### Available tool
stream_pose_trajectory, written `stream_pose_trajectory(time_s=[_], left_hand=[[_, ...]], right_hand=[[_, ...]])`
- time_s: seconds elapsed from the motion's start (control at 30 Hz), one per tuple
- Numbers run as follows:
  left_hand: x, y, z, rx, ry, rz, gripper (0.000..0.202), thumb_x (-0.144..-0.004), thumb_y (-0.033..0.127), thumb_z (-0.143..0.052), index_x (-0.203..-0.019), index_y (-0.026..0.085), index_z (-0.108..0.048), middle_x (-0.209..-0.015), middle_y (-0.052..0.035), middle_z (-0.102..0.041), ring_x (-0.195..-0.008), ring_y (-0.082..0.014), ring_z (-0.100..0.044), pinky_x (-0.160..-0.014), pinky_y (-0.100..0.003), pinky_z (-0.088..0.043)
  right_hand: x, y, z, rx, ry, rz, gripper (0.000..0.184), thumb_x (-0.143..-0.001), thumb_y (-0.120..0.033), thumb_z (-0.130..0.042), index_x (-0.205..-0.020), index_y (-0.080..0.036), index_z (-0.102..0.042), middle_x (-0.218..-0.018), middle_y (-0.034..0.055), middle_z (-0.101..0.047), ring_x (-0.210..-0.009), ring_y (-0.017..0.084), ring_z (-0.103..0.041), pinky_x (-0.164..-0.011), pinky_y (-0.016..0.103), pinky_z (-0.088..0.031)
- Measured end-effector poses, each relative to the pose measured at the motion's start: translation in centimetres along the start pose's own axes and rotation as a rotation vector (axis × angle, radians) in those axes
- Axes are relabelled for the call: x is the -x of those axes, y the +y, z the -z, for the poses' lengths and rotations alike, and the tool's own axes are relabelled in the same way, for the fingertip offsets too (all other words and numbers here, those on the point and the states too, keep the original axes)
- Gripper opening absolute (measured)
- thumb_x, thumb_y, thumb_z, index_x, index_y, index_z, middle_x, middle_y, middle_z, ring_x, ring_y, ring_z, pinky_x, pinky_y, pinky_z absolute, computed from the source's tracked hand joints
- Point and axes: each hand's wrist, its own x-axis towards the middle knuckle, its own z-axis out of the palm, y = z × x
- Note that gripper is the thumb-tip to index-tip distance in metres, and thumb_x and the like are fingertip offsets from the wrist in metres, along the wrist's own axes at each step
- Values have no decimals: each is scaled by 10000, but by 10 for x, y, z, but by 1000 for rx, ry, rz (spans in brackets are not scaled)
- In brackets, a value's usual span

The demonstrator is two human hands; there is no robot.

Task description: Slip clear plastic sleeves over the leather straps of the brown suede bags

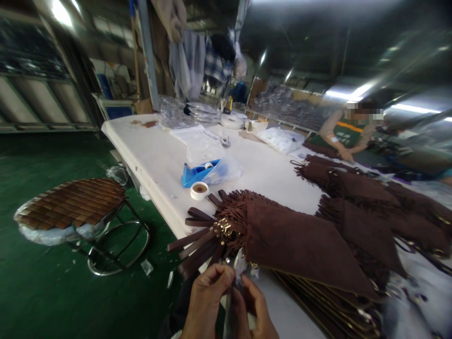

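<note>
Close to my body at the table's front edge, my left hand [211, 294] pinches with thumb and forefinger at a small bunch of clear plastic wrapping [240, 263]. My right hand [256, 308] is closed around the lower part of the same wrapping; what it covers is hard to make out. Just beyond my fingers lies a stack of dark brown suede bags [300, 242] with fringes. Brown straps [197, 249] and gold metal clasps [224, 228] spread from the left end of the stack.
On the white table [141, 146] are a blue tape dispenser [196, 174], a tape roll [199, 190] and plastic bags [278, 140]. More brown bags [367, 188] lie to the right. A round stool [74, 202] stands left. A co-worker [348, 132] is across the table.
</note>
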Motion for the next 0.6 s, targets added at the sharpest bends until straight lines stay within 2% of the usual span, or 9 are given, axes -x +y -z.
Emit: stream_pose_trajectory(time_s=[0.07,0.17,0.33,0.5,0.6], left_hand=[[3,3,-2,66,-9,17,266,-749,381,-774,-740,146,-649,-680,-10,-600,-621,-129,-518,-601,-236,-401],[4,9,-7,195,-11,86,231,-722,318,-795,-741,133,-658,-717,-30,-629,-663,-143,-550,-620,-240,-425],[2,23,-10,229,-66,253,202,-691,263,-802,-751,100,-698,-717,-86,-674,-687,-187,-607,-622,-268,-465],[0,34,-8,165,-171,324,156,-744,210,-742,-776,57,-728,-755,-130,-700,-668,-182,-615,-647,-279,-488],[-1,37,-8,157,-184,337,126,-754,162,-699,-800,52,-740,-780,-139,-709,-679,-184,-619,-672,-279,-495]], right_hand=[[-4,-1,0,-153,-28,-118,486,-764,-568,-688,-1075,-195,-693,-952,88,-765,-843,248,-720,-720,271,-554],[-12,-3,1,-446,-142,-269,459,-678,-536,-785,-972,-188,-723,-956,88,-764,-889,272,-707,-750,309,-562],[-21,-1,4,-739,-319,-497,414,-603,-448,-864,-913,-207,-732,-832,47,-759,-757,252,-709,-639,317,-553],[-22,7,5,-847,-336,-552,464,-546,-421,-899,-909,-190,-726,-815,57,-754,-775,247,-704,-689,319,-536],[-23,11,5,-886,-375,-571,469,-544,-421,-897,-912,-184,-727,-842,68,-756,-748,226,-696,-682,307,-521]])
